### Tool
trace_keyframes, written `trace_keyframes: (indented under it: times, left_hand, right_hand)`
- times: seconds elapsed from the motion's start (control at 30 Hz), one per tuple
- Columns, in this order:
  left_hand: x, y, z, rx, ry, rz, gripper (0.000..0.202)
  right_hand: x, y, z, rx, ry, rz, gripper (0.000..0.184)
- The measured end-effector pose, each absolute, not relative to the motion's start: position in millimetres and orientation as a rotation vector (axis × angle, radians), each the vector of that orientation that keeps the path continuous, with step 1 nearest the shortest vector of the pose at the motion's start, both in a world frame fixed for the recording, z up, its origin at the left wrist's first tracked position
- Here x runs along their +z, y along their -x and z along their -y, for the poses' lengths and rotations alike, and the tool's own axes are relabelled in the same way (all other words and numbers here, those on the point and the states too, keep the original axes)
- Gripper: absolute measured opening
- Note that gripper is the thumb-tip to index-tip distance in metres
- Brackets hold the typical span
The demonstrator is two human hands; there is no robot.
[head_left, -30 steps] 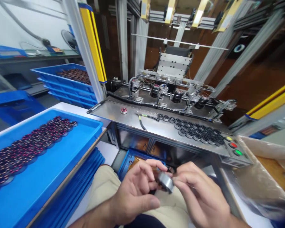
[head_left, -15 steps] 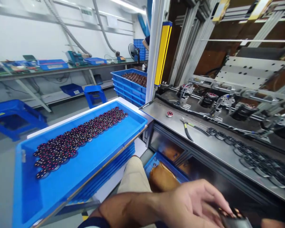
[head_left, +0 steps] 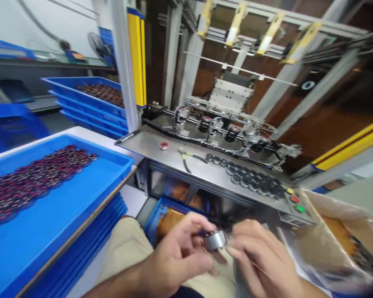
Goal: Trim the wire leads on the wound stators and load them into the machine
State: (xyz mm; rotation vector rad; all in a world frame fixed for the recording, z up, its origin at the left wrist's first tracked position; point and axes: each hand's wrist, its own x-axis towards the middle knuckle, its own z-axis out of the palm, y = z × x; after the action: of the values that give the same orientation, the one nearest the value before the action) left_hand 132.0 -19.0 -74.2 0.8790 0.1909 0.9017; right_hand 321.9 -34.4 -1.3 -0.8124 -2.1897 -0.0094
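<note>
Over my lap, my left hand (head_left: 183, 252) grips a motor stator (head_left: 216, 240), a short silver cylinder with dark and coppery windings at its top edge. My right hand (head_left: 261, 252) meets the stator's right side with its fingertips pinched together. What sits in that pinch is too small and blurred to tell; a thin wire-like line shows by the fingers. To the left, a blue tray (head_left: 90, 192) carries rows of round black parts with pink and copper spots (head_left: 46, 174).
On the machine's metal ledge (head_left: 149, 145) lie one red-and-silver stator (head_left: 164, 145), cutting pliers (head_left: 186, 159) and several black rings (head_left: 248, 176). A plastic-lined box (head_left: 317, 244) stands at right, near red and green buttons (head_left: 298, 203). Stacked blue crates (head_left: 90, 105) stand behind the tray.
My view has swung right, bringing the buttons and the lined box into sight. Both hands now show together at the stator, which was at the lower right edge before.
</note>
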Motion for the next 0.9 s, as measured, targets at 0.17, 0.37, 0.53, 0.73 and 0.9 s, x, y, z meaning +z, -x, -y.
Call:
trace_keyframes:
  times: [0.17, 0.37, 0.53, 0.73, 0.9]
  left_hand:
    - [-61.0, -132.2, 3.5, 1.096, -0.795, -0.083, 0.043]
    - [-79.2, -153.7, 0.4, 0.594, -0.819, -0.037, 0.056]
    - [-79.7, -156.0, 9.7, 0.745, -0.804, -0.083, 0.032]
    - [-62.8, -142.8, 8.7, 1.123, -0.638, -0.168, 0.039]
    - [-49.2, -183.1, 1.3, 0.821, -0.801, -0.426, 0.05]
  right_hand:
    - [1.8, -319.7, 31.4, 0.17, 0.89, 2.102, 0.016]
    - [3.5, -328.5, 27.6, 0.227, 0.685, 2.226, 0.017]
    - [3.0, -332.6, 28.0, 0.057, 0.731, 2.183, 0.009]
    - [0.6, -330.2, 22.7, 0.231, 0.827, 2.055, 0.012]
    - [-3.9, -318.9, 15.8, 0.102, 0.578, 2.101, 0.025]
